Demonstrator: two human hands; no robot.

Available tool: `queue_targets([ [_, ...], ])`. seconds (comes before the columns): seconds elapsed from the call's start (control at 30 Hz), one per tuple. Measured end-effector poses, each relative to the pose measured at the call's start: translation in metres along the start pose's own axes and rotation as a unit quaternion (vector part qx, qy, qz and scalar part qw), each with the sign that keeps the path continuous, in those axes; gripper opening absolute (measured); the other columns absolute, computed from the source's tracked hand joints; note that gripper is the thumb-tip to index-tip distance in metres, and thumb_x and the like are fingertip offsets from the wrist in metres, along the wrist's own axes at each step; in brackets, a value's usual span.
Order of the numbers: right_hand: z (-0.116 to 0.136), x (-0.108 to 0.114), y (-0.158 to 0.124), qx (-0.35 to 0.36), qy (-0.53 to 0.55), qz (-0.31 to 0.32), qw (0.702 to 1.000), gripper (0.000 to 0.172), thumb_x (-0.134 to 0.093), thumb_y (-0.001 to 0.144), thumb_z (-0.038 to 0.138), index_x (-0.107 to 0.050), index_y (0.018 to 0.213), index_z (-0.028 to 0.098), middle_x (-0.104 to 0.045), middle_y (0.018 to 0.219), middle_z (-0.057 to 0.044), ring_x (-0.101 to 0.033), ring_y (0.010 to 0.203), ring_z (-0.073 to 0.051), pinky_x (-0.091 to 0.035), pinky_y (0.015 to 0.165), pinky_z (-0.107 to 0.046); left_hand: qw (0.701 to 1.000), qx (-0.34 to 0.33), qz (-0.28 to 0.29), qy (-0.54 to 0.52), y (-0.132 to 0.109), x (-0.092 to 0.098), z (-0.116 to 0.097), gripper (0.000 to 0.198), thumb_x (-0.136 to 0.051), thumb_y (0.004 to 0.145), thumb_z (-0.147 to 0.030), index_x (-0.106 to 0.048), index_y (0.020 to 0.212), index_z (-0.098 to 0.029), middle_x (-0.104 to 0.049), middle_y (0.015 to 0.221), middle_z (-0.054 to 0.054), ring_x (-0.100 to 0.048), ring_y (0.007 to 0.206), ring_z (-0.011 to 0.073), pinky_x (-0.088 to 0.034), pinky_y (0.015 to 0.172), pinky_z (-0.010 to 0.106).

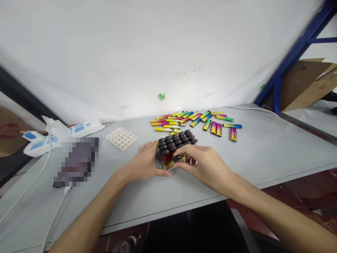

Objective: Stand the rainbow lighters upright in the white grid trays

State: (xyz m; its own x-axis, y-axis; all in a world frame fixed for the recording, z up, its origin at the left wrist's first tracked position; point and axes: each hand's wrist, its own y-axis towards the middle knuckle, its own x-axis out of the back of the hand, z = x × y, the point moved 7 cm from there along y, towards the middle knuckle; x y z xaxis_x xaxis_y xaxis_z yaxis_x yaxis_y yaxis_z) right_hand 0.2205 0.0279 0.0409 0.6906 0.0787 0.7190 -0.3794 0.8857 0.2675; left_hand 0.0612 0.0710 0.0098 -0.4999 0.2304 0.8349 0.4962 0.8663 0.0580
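Upright lighters with black tops (pixel 176 141) stand packed in rows in a pale tray (pixel 168 166) in front of me. My right hand (pixel 202 162) pinches one lighter (pixel 177 159) by its black top, between thumb and fingers, at the tray's front edge; its lower part is hard to see. Against the tray's left side lies my left hand (pixel 144 162), fingers stretched out and thumb pointing along the front corner. Behind the tray, several loose lighters (pixel 196 121) in shiny yellow, pink, green and blue lie scattered on the grey table (pixel 252 154).
An off-white tray with round hollows (pixel 121 139) lies to the left. Farther left are a blurred dark object (pixel 79 161) with a white cable (pixel 59 207) and power strips (pixel 84 127). A white wall (pixel 131 63) stands behind; cardboard boxes (pixel 302 84) are at right.
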Motion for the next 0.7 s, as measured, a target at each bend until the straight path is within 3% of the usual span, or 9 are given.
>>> queue_targets([
  [0.2, 0.011, -0.012, 0.01, 0.008, -0.084, 0.037, 0.996, 0.013, -0.068, 0.089, 0.03, -0.07, 0.101, 0.025, -0.076, 0.095, -0.002, -0.067, 0.076, -0.019, -0.043, 0.063, -0.029, 0.999, -0.017, 0.026, 0.021, 0.0, -0.002, -0.004, 0.063, -0.076, 0.069, -0.064, -0.057, 0.114, -0.024, -0.061, 0.115, 0.009, -0.053, 0.113, 0.0347, -0.041, 0.101, 0.053],
  [0.3, 0.014, -0.014, 0.012, -0.007, -0.159, 0.051, 0.986, 0.012, -0.065, 0.09, 0.034, -0.07, 0.093, 0.023, -0.074, 0.082, -0.004, -0.063, 0.067, -0.02, -0.033, 0.055, -0.03, 0.999, -0.017, 0.018, 0.032, 0.0, -0.003, -0.004, 0.055, -0.072, 0.072, -0.063, -0.058, 0.108, -0.024, -0.062, 0.109, 0.008, -0.054, 0.107, 0.0335, -0.043, 0.097, 0.052],
  [0.37, 0.016, -0.01, 0.015, -0.025, -0.187, 0.046, 0.981, 0.021, -0.068, 0.087, 0.042, -0.068, 0.079, 0.022, -0.068, 0.067, -0.004, -0.057, 0.058, -0.018, -0.025, 0.053, -0.03, 0.999, -0.013, 0.01, 0.04, 0.0, -0.003, -0.004, 0.05, -0.069, 0.074, -0.062, -0.058, 0.105, -0.024, -0.062, 0.107, 0.008, -0.056, 0.105, 0.0331, -0.044, 0.095, 0.051],
  [0.47, 0.022, 0.017, 0.029, -0.031, -0.184, -0.05, 0.981, 0.044, -0.066, 0.087, 0.055, -0.058, 0.061, 0.02, -0.055, 0.054, -0.003, -0.048, 0.053, -0.016, -0.022, 0.054, -0.03, 0.999, -0.002, 0.005, 0.046, 0.0, -0.004, -0.003, 0.053, -0.071, 0.073, -0.059, -0.057, 0.111, -0.024, -0.062, 0.111, 0.009, -0.055, 0.11, 0.035, -0.043, 0.098, 0.052],
  [0.53, 0.022, 0.044, 0.044, -0.036, -0.188, -0.146, 0.971, 0.048, -0.061, 0.09, 0.056, -0.055, 0.059, 0.02, -0.047, 0.051, -0.003, -0.047, 0.055, -0.016, -0.021, 0.056, -0.031, 0.999, -0.007, 0.003, 0.041, 0.001, -0.004, -0.002, 0.061, -0.073, 0.071, -0.056, -0.054, 0.12, -0.024, -0.061, 0.118, 0.01, -0.054, 0.116, 0.0362, -0.042, 0.101, 0.052],
  [0.57, 0.021, 0.052, 0.056, -0.027, -0.182, -0.162, 0.969, 0.045, -0.058, 0.093, 0.054, -0.058, 0.063, 0.019, -0.048, 0.052, -0.003, -0.048, 0.057, -0.017, -0.022, 0.058, -0.031, 0.999, -0.013, 0.001, 0.037, 0.002, -0.004, -0.003, 0.065, -0.074, 0.071, -0.055, -0.052, 0.125, -0.024, -0.06, 0.121, 0.01, -0.053, 0.118, 0.0364, -0.041, 0.103, 0.052],
  [0.63, 0.013, 0.057, 0.085, 0.001, -0.179, -0.124, 0.976, 0.039, -0.057, 0.095, 0.047, -0.063, 0.069, 0.019, -0.053, 0.058, -0.003, -0.05, 0.063, -0.016, -0.025, 0.06, -0.03, 0.999, -0.02, 0.002, 0.035, 0.002, -0.004, -0.002, 0.067, -0.074, 0.072, -0.053, -0.051, 0.128, -0.024, -0.061, 0.123, 0.01, -0.053, 0.119, 0.0364, -0.04, 0.103, 0.052],
  [0.7, 0.0, 0.046, 0.115, 0.027, -0.2, -0.03, 0.979, 0.03, -0.058, 0.094, 0.041, -0.069, 0.076, 0.02, -0.061, 0.068, -0.004, -0.052, 0.066, -0.016, -0.029, 0.061, -0.03, 0.999, -0.027, 0.011, 0.036, 0.002, -0.004, -0.001, 0.066, -0.074, 0.071, -0.052, -0.053, 0.126, -0.024, -0.061, 0.122, 0.01, -0.053, 0.118, 0.0362, -0.04, 0.103, 0.052],
])
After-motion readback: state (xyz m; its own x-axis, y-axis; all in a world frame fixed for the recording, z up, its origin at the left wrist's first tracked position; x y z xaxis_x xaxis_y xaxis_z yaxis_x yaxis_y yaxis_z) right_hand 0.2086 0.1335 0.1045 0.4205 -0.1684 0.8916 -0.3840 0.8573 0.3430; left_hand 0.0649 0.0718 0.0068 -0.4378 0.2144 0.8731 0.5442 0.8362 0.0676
